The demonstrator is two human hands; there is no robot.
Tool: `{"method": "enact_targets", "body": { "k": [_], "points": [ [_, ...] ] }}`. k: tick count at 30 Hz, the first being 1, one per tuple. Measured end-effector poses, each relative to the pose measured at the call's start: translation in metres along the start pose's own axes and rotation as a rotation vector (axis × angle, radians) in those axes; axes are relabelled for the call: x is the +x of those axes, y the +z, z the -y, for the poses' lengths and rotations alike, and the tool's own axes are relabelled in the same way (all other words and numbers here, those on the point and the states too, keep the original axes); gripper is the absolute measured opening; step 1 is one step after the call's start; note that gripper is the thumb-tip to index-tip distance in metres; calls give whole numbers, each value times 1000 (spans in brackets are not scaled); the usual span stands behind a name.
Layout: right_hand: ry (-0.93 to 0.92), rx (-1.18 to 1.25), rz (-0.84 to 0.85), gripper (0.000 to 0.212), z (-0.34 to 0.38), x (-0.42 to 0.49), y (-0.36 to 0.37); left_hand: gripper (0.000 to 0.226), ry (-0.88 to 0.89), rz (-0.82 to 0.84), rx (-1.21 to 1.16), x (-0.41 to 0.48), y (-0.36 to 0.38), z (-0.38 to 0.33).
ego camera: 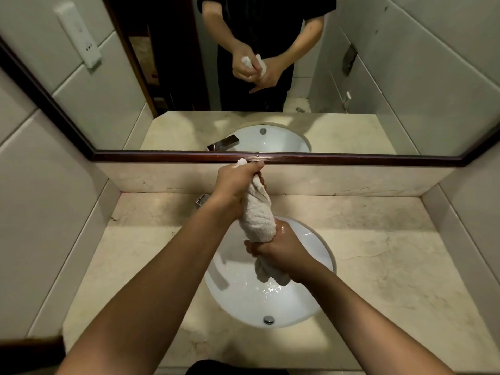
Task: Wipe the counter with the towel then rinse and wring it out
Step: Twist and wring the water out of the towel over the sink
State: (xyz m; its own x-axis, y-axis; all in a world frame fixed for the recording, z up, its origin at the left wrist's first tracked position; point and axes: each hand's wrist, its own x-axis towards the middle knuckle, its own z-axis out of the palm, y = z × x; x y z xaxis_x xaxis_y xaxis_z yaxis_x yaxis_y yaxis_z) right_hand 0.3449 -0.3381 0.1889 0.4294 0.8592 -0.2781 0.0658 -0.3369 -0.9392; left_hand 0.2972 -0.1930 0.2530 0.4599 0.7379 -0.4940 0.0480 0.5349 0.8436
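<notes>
Over sink (pixel 319 247) — 2 hands, left hand (pixel 232 185), right hand (pixel 281 250), twisting towel (pixel 258 217)

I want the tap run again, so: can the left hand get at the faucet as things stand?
Probably not right away. The left hand is clenched on the towel's top end, and the faucet sits just behind its wrist; close, but it must let go first.

You grip a white terry-cloth towel (pixel 259 220), nubby and matt. Below it the sink (pixel 311 307) is glossy white ceramic, wet, with a shiny metal drain (pixel 269 319). Around the sink, the counter (pixel 392 266) looks like veined beige stone.
</notes>
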Motion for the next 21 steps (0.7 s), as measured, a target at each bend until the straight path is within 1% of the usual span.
{"method": "enact_targets", "body": {
  "k": [3, 6, 7, 9, 11, 13, 16, 19, 21],
  "points": [
    [48, 176, 124, 20, 4, -5, 0, 37, 13, 58, -9, -7, -3, -2],
    [101, 268, 175, 29, 7, -8, -1, 42, 3, 129, -54, -8, -6, -1],
    [135, 315, 202, 28, 9, -9, -1, 43, 8, 158, -73, -9, -6, -1],
    [187, 395, 288, 23, 13, -10, -2, 45, 20, 200, -101, -11, -3, -2],
    [223, 478, 387, 29, 15, -13, -3, 47, 38, 232, -121, -14, -2, -2],
    [252, 575, 492, 28, 16, -14, -4, 49, 60, 248, -155, -16, -2, -1],
    [331, 682, 674, 21, 13, -17, -3, 45, 32, 279, -207, -18, -6, 5],
    [370, 775, 857, 21, 7, -15, -4, 39, 33, 337, -258, -21, -11, 9],
    [355, 757, 936, 22, 9, -12, -8, 37, 48, 367, -322, -26, -12, 9]
  ]
}}
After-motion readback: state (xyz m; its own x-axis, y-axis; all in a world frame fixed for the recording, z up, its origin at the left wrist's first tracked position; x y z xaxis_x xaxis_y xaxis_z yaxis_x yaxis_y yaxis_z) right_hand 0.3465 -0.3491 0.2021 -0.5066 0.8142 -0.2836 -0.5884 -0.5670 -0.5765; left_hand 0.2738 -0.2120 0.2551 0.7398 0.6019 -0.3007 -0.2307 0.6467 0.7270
